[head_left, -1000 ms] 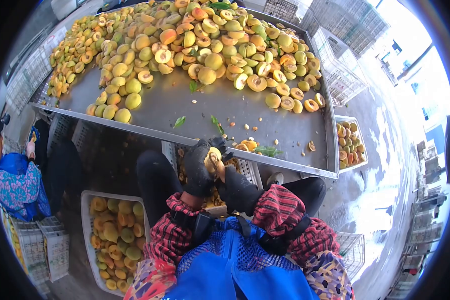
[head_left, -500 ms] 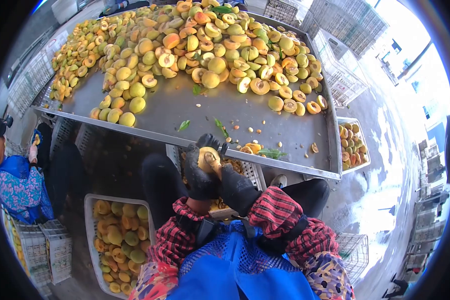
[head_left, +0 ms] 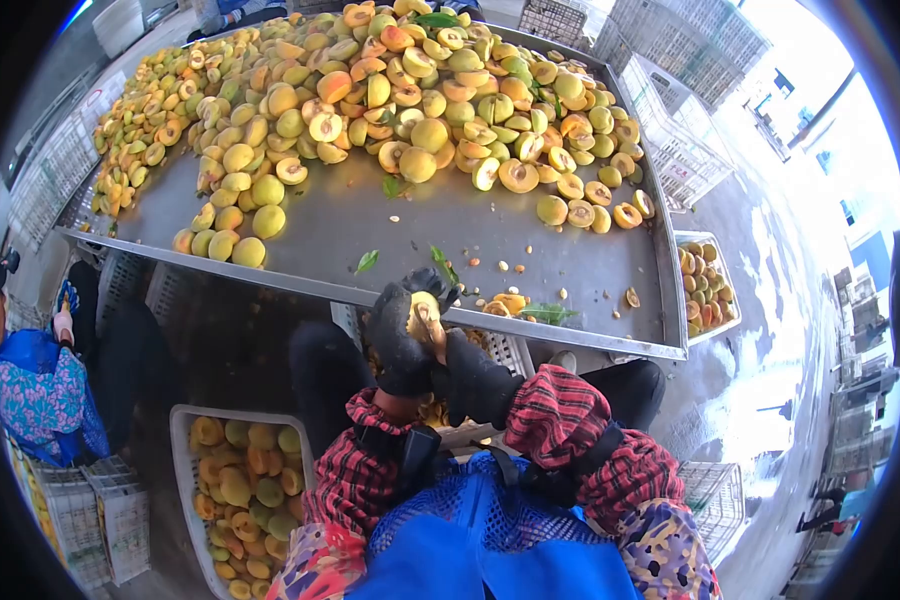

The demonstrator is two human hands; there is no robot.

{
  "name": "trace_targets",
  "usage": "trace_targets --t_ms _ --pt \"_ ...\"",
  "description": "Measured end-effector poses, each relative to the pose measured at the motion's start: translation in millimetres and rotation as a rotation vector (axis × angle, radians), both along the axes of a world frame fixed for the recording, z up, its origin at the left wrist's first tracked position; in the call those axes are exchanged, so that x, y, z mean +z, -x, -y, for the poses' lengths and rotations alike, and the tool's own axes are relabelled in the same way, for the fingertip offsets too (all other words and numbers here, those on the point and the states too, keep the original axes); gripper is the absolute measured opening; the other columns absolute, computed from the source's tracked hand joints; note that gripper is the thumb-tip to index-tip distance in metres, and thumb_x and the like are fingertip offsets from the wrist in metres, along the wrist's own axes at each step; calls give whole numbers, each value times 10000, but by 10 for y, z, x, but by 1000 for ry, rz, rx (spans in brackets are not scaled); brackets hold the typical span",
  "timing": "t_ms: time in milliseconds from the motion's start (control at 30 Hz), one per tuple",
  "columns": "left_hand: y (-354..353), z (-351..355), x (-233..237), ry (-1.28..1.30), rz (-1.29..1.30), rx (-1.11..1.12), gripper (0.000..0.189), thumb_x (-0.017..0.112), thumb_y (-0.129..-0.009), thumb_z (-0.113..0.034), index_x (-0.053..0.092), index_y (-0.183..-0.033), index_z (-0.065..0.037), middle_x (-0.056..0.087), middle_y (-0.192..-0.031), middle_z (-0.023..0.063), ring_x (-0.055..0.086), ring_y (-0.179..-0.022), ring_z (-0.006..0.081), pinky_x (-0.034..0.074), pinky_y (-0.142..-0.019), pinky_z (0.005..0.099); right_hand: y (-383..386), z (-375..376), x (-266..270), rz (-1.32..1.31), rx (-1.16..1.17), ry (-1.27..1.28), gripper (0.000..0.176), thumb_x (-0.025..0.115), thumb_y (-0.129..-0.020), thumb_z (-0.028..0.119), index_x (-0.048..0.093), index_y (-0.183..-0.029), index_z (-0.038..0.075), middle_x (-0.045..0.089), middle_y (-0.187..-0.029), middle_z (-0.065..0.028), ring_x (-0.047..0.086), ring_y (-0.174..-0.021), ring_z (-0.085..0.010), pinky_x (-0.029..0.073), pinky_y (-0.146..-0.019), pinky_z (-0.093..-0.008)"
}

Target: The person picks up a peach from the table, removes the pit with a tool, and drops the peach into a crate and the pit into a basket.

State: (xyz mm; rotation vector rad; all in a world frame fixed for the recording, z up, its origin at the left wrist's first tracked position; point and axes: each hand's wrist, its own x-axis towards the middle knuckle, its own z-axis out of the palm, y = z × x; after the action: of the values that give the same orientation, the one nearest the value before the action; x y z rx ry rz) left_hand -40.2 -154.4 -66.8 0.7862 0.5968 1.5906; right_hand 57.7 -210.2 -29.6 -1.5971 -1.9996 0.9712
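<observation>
Grey metal makes up the tabletop, and its raised near edge stands in the way between the worker's lap and the heap of fruit, whole and halved, that lines the far edge and runs down toward the left one. Another person, in blue, sits off the near left corner. White crates of fruit come next: a left crate beside the worker's leg, a right crate just outside the near right corner, and a lower crate under the hands, partly hidden.

Both hands wear dark gloves, a little right of the near edge's middle. The left hand is wrapped around a split fruit; the right hand bunches against its lower side, and I cannot tell whether it grips or only presses. That fruit, between the two, looks light and soft enough to bruise, its flesh probably slippery; I'd hold it by the skin around its back. Broken pieces and a leaf lie just inside the near edge, with small pits scattered beyond.
</observation>
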Motion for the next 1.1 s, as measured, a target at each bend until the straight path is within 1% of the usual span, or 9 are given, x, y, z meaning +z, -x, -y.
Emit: trace_targets --t_ms 33,133,233,333,433,600,800,933,1100 --pt "20 5 -46 -21 12 -21 357 341 -927 -172 528 -1089 86 589 -1032 167 586 -941 260 475 -876 385 -6 11 24 -55 -3 79 357 514 -794 80 435 -1130 -11 571 -853 -169 599 -814 -297 499 -658 -362" --pt "89 -24 63 -115 -401 46 300 551 -795 -212 586 -957 38 621 -944 131 607 -873 235 475 -813 344 -50 -44 166 -156 26 235 350 502 -789 65 421 -1118 -21 562 -827 -156 612 -698 -252 510 -526 -326" --pt "192 -121 -17 -308 -743 108 284 615 -736 -228 602 -887 12 626 -879 126 616 -829 242 480 -770 338 -86 -54 138 -186 132 133 360 498 -792 64 399 -1126 -23 550 -802 -146 596 -574 -204 491 -419 -304" --pt "98 -134 -226 -60 -374 40 243 601 -745 -210 598 -857 6 620 -852 130 610 -804 266 476 -739 348 -105 -45 127 -315 114 63 372 515 -794 72 383 -1128 -22 544 -793 -137 576 -531 -196 479 -400 -307" --pt "40 -135 -346 89 -209 87 230 592 -749 -200 601 -854 4 618 -848 135 606 -798 281 474 -732 353 -5 -45 149 -361 -23 361 403 552 -791 87 367 -1134 -18 541 -795 -125 584 -592 -222 484 -433 -309" --pt "207 -135 81 -390 -841 199 205 567 -765 -155 598 -874 16 617 -864 147 605 -804 271 479 -741 346 -59 -1 26 51 83 -157 426 579 -793 118 350 -1133 6 513 -751 -90 581 -604 -228 461 -409 -311" --pt "248 -157 -89 -422 -777 251 156 554 -762 -104 598 -841 23 622 -826 129 603 -764 257 481 -699 344 -88 -71 344 -774 -102 853 357 561 -809 130 370 -1083 2 537 -769 -133 582 -548 -235 473 -377 -317" --pt "307 -195 -14 -239 -709 -93 149 584 -742 -124 603 -808 9 620 -770 119 607 -725 264 485 -684 349 2 -57 330 -30 -13 438 360 533 -815 114 367 -1115 6 537 -759 -154 598 -542 -231 481 -363 -320" --pt "327 -228 168 -640 -959 58 190 640 -697 -171 607 -788 -7 610 -745 133 607 -701 290 489 -666 359 -11 -58 506 -123 -56 613 349 517 -823 112 373 -1128 19 533 -742 -141 583 -509 -214 474 -352 -309"
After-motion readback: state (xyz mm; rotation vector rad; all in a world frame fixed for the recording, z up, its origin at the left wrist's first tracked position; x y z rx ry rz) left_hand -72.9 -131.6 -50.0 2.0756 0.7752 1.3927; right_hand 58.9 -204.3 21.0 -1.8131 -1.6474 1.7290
